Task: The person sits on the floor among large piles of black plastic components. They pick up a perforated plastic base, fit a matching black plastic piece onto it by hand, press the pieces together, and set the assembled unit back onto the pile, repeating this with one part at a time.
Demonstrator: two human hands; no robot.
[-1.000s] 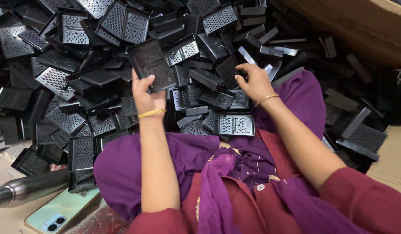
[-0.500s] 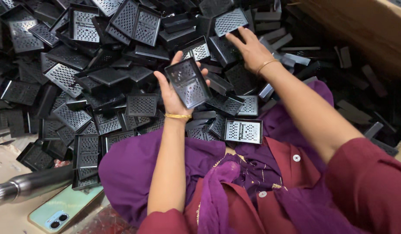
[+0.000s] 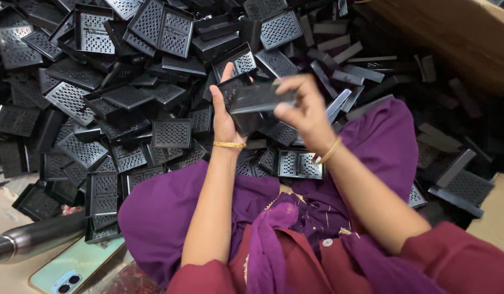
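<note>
Both hands (image 3: 263, 106) raised, fingers (image 3: 287, 109) curled.

Soft, even light from above; no hard shadows. Black perforated trays (image 3: 170, 133) in the heap catch dull grey sheen on their flat faces, gaps between them sink to near black. Right hand (image 3: 303, 109) and the tray it grips smeared by motion blur. Left hand (image 3: 224, 117) sharper. Heap at right edge soft, dim. Steel flask (image 3: 31, 242) shows a mild highlight.

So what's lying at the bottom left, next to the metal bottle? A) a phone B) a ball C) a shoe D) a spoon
A: a pale green phone lies flat, camera side up, just below the metal bottle at the bottom left.
</note>
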